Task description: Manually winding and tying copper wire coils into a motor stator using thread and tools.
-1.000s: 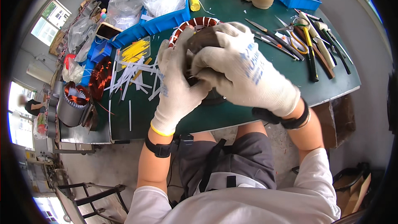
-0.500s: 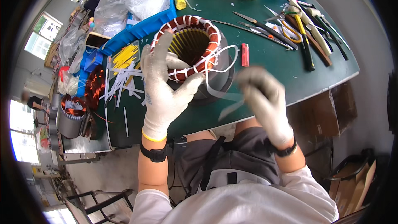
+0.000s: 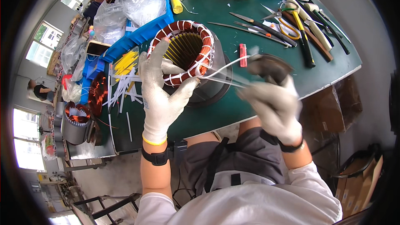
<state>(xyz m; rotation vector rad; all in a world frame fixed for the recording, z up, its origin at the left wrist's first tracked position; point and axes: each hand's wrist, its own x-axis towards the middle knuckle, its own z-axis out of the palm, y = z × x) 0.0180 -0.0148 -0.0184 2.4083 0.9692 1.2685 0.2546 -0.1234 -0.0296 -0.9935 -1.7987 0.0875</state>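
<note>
A motor stator stands on the green table, its copper winding point(image 3: 207, 49) ringed with white lacing loops and its bore lined with yellow strips. My left hand point(image 3: 160, 96), in a white glove, grips the winding's near left rim, fingers over the edge and thumb in front. From the winding's near right side, white lacing cord point(image 3: 224, 66) stretches toward my right hand point(image 3: 275, 102). That hand, also gloved, is smeared by motion but closed, with the cord running into it. The exact finger hold is hidden by blur.
Behind the stator are a blue bin point(image 3: 150, 27) with plastic bags and a yellow roll point(image 3: 176, 5). Yellow and white strips point(image 3: 125, 79) lie left. A red object point(image 3: 243, 55), scissors point(image 3: 287, 27) and a hammer point(image 3: 307, 46) lie right. Another wound stator point(image 3: 76, 123) stands far left.
My right hand has moved slightly right and turned, drawing the slack cord straighter. The stator is tilted a little differently; my left hand keeps its grip.
</note>
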